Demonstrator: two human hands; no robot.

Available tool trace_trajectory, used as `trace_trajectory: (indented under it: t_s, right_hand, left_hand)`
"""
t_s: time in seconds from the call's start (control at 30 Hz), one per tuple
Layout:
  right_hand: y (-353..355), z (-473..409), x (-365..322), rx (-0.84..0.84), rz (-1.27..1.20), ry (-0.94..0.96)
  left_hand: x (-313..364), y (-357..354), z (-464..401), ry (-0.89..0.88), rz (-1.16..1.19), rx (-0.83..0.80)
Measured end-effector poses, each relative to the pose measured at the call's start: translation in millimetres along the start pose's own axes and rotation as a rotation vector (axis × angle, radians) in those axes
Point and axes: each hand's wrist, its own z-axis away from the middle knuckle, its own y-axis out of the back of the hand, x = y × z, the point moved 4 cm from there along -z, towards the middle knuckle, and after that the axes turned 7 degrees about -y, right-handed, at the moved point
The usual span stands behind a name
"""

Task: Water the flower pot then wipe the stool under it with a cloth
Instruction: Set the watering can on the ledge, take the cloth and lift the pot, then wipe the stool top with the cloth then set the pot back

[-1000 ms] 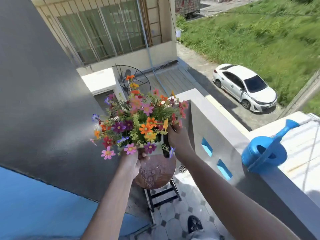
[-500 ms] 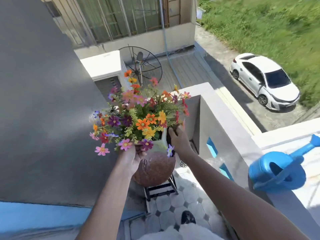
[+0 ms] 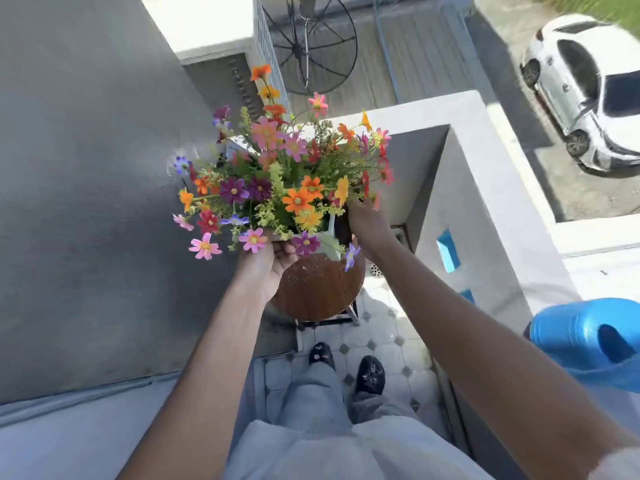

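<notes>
Flower pot (image 3: 325,242) above stool (image 3: 320,289); watering can (image 3: 585,341) right.

Parking on the road below: white car (image 3: 588,95). Standing on the tiled floor (image 3: 381,330): black shoes (image 3: 370,372). Leaning on the roof: wire dish (image 3: 308,43).

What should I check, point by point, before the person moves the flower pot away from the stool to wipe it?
1. Left hand has a grip on the flower pot: ok, it wraps the near left side of the rim.
2. Right hand has a grip on the right side: ok, though flowers hide the fingers.
3. Pot is clear of the stool: cannot tell, the pot hides the contact.
4. Stool top is visible for wiping: ok, its brown round seat shows below the pot.
5. Cloth is ready: cannot tell, no cloth is in view.
6. Watering can is out of the way: ok, it sits on the ledge at the right.
</notes>
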Motion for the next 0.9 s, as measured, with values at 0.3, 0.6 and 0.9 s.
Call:
trace_trajectory:
  t_s: [0.3, 0.6, 0.9]
  right_hand:
    - [-37.2, -13.5, 65.9, -0.100, 0.098, 0.010]
    - [-114.4, -38.0, 143.0, -0.238, 0.394, -0.104]
    - [-195.1, -38.9, 193.3, -0.518, 0.895, 0.235]
  left_hand:
    - [19.0, 4.0, -55.7, -0.035, 0.004, 0.031]
    - [32.3, 16.7, -109.1, -0.017, 0.180, 0.068]
    - [34.7, 29.9, -139.0, -0.069, 0.148, 0.065]
